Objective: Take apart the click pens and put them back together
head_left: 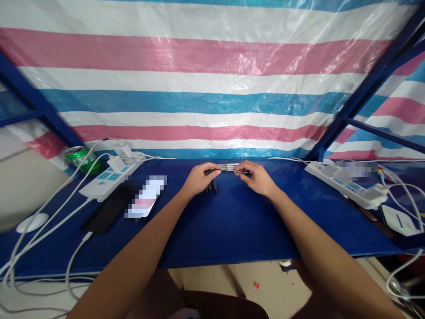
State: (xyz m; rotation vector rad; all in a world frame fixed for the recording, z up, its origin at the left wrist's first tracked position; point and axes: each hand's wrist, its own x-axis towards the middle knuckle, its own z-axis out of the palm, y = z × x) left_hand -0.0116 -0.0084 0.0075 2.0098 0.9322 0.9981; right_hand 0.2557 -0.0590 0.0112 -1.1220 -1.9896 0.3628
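The left hand (198, 178) and right hand (259, 178) sit a little apart, thumbs and fingers clamped on opposite ends of a small row of slim, pale-barrelled pens (228, 167) that spans the gap between them; whether the row is lifted or rests on the surface, I cannot tell. Several short, dark, slender pieces (209, 188) lie just beneath the left hand. Under both hands stretches a smooth, deep-blue bench (239, 221), its near edge running below the wrists. Beyond the hands rises a glossy woven-plastic sheet (212, 57) striped in red, white and blue, flanked by slanting blue metal posts (361, 88). Left of the left hand are a lit phone (148, 199), a dark flat phone-like slab (108, 210), a long white power strip (111, 178) with plugs in it, a green metal can (84, 160) and, farthest out, a rounded white object (32, 223). Right of the right hand sit a second white power strip (348, 186) and a flat white box (400, 220) with a small green light. Below the hands, past the bench's edge, a pale floor (275, 285) bears a red scrap (256, 285).
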